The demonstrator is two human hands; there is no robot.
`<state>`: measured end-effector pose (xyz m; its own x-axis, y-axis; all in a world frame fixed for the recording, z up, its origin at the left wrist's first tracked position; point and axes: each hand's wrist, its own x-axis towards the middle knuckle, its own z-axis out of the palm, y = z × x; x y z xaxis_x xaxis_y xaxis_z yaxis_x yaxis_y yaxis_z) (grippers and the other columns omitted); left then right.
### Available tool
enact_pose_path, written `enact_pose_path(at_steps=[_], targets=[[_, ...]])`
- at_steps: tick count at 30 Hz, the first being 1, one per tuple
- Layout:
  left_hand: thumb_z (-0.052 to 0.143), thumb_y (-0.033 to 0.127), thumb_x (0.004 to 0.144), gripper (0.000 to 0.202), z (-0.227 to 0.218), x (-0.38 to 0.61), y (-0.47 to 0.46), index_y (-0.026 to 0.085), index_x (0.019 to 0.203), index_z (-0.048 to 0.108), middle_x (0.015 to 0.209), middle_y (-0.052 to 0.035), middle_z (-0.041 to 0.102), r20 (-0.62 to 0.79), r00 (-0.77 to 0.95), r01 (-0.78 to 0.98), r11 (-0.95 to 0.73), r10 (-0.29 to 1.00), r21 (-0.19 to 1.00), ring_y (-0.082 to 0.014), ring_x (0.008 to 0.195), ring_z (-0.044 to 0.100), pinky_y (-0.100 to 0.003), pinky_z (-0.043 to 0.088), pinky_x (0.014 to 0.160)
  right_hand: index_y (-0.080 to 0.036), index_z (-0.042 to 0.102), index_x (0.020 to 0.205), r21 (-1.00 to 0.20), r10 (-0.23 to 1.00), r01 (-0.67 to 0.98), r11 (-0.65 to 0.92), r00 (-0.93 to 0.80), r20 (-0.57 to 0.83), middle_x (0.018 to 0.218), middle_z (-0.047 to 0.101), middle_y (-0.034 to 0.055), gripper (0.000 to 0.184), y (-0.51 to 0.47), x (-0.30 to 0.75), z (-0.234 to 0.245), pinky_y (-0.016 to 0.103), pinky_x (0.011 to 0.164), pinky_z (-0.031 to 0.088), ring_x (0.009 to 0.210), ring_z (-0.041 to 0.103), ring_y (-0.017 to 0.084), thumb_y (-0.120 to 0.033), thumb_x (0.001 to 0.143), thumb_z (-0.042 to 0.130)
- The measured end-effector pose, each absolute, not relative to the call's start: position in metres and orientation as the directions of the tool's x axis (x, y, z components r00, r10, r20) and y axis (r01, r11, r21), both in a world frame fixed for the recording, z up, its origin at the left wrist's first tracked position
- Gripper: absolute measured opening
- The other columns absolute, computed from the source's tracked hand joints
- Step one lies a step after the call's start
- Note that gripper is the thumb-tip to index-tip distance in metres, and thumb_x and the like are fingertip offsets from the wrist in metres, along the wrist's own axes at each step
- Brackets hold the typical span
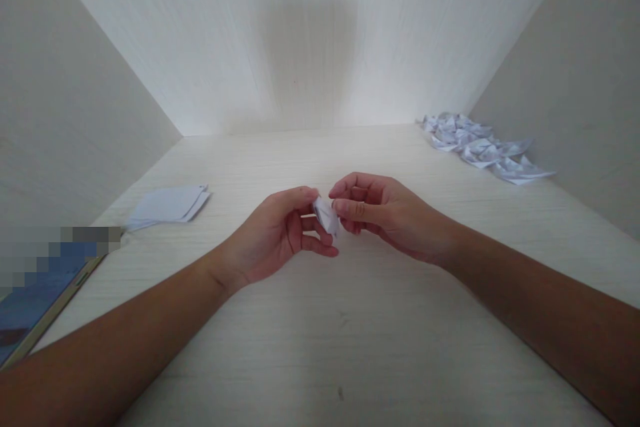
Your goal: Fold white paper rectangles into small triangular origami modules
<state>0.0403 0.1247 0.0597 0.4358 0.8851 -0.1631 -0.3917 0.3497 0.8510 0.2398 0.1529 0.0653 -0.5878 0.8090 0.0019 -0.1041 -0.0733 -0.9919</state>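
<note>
A small folded piece of white paper [326, 215] is held between both hands just above the pale wooden desk [320, 320]. My left hand [277, 233] curls around its left side, thumb on top and fingers below. My right hand [380, 210] pinches its right edge with thumb and forefinger, the other fingers bent in. Both forearms reach in from the bottom corners.
A stack of flat white paper sheets [167, 205] lies at the left. A heap of several folded paper pieces [483, 147] sits at the far right by the wall. A tablet or book [35, 307], partly blurred, lies at the left edge. Walls enclose the desk on three sides.
</note>
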Motion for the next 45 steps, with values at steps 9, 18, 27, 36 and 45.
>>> enact_pose_path(at_steps=[9, 18, 27, 36, 45], targets=[[0.060, 0.026, 0.092, 0.025, 0.068, 0.040, 0.126, 0.013, 0.075, 0.074, 0.065, -0.0029, 0.068, -0.254, 0.367, -0.552, 0.429, 0.895, 0.715, -0.0123, 0.054, 0.066, -0.024, 0.063, 0.051, -0.020, 0.070, 0.099, -0.984, 0.739, -0.151, -0.099, -0.674, 0.029, 0.086, 0.073, -0.0020, 0.027, 0.158, 0.246, 0.065, 0.024, 0.066, 0.048, 0.073, 0.064, 0.010, -0.021, 0.078, 0.086], [0.066, 0.030, 0.095, 0.022, 0.061, 0.041, 0.125, 0.016, 0.080, 0.075, 0.071, -0.0020, 0.072, -0.169, 0.345, -0.530, 0.340, 0.923, 0.777, -0.0122, 0.057, 0.068, -0.023, 0.064, 0.054, -0.019, 0.072, 0.100, -0.995, 0.752, -0.088, -0.036, -0.659, 0.031, 0.093, 0.075, 0.0008, 0.029, 0.159, 0.245, 0.068, 0.029, 0.078, 0.055, 0.082, 0.069, 0.013, -0.020, 0.075, 0.087], [0.082, 0.027, 0.086, 0.018, 0.058, 0.042, 0.123, 0.012, 0.082, 0.073, 0.081, -0.0051, 0.078, -0.075, 0.323, -0.499, 0.237, 0.943, 0.833, -0.0134, 0.072, 0.075, -0.020, 0.066, 0.068, -0.017, 0.071, 0.097, -0.995, 0.780, -0.036, 0.096, -0.618, 0.098, 0.088, 0.075, 0.0025, 0.025, 0.159, 0.242, 0.063, 0.027, 0.068, 0.053, 0.074, 0.067, 0.012, -0.025, 0.077, 0.085], [0.092, 0.026, 0.074, 0.025, 0.060, 0.041, 0.122, 0.011, 0.083, 0.074, 0.078, -0.0042, 0.078, -0.080, 0.315, -0.518, 0.242, 0.946, 0.820, -0.0121, 0.067, 0.074, -0.021, 0.066, 0.068, -0.018, 0.072, 0.102, -0.990, 0.795, -0.077, 0.122, -0.590, 0.143, 0.091, 0.076, 0.0024, 0.031, 0.161, 0.244, 0.058, 0.032, 0.075, 0.058, 0.079, 0.071, 0.014, -0.026, 0.076, 0.087], [0.087, 0.020, 0.079, 0.016, 0.059, 0.040, 0.123, 0.011, 0.081, 0.073, 0.077, -0.0044, 0.079, -0.119, 0.329, -0.515, 0.284, 0.937, 0.809, -0.0121, 0.066, 0.076, -0.018, 0.065, 0.066, -0.017, 0.074, 0.103, -0.992, 0.764, -0.087, 0.093, -0.633, 0.127, 0.080, 0.078, 0.0010, 0.025, 0.164, 0.247, 0.063, 0.029, 0.072, 0.057, 0.072, 0.071, 0.013, -0.024, 0.081, 0.083]])
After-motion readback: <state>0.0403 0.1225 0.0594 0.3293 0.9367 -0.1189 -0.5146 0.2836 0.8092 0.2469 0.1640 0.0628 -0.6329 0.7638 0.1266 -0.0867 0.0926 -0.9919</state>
